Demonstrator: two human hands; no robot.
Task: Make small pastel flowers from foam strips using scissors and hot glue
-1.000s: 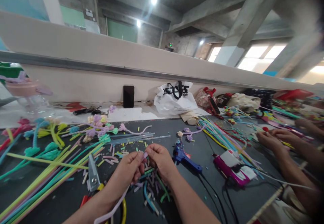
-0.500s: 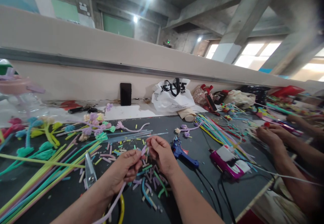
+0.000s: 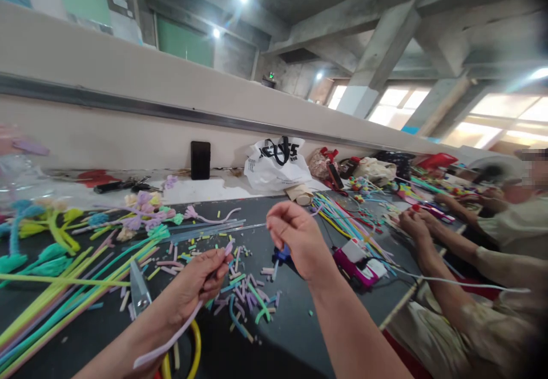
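Note:
My left hand is closed on a lavender chenille stem; its tip sticks out past the fingertips and its tail hangs below the wrist. Apart from it, my right hand is raised over a blue glue gun, covering most of it. The right fingers are curled toward the thumb; whatever they hold, if anything, is hidden. Beneath the hands lie many short cut stem pieces. Scissors with yellow handles rest partly under my left forearm.
Bundled long stems and fuzzy flowers lie on the left. Clear glue sticks are behind the cut pieces. A phone and white bag stand by the partition. On the right are a purple device with cables and a co-worker's hands.
My right hand has moved away from my left hand, up and right, over the glue gun. My left hand keeps hold of the chenille stem. The view has turned rightward.

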